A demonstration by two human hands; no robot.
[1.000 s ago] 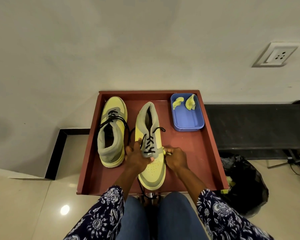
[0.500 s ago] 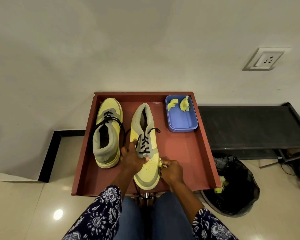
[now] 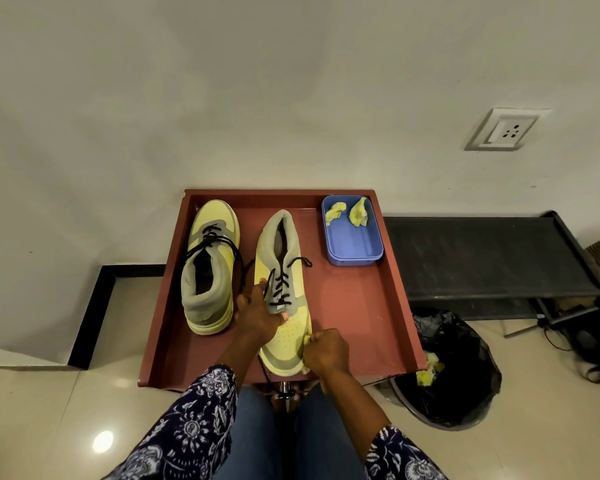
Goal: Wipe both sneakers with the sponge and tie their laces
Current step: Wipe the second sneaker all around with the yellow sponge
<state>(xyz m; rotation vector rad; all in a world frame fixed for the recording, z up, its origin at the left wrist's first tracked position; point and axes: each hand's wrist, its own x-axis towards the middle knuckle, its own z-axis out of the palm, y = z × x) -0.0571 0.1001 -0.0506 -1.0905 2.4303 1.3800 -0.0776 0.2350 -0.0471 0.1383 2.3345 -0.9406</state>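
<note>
On the red surface (image 3: 361, 317), the right hand (image 3: 326, 351), fisted around the yellow sponge (image 3: 306, 338), has slid down the near sneaker (image 3: 283, 299) from its midfoot to the toe's 4 o'clock edge. The left hand (image 3: 257, 313) still clamps that shoe's laced middle. The other sneaker (image 3: 210, 265) lies unmoved at 9 o'clock, the blue tub (image 3: 352, 233) at 1 o'clock.

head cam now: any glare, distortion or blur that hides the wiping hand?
Head view: wide-angle bowing bends the tray edges and the wall line; a glare spot sits on the floor tile at lower left, away from the work; light is dim and soft; the right hand and the sneaker it wipes are sharp, though the sponge mostly hides inside the fist.
</note>
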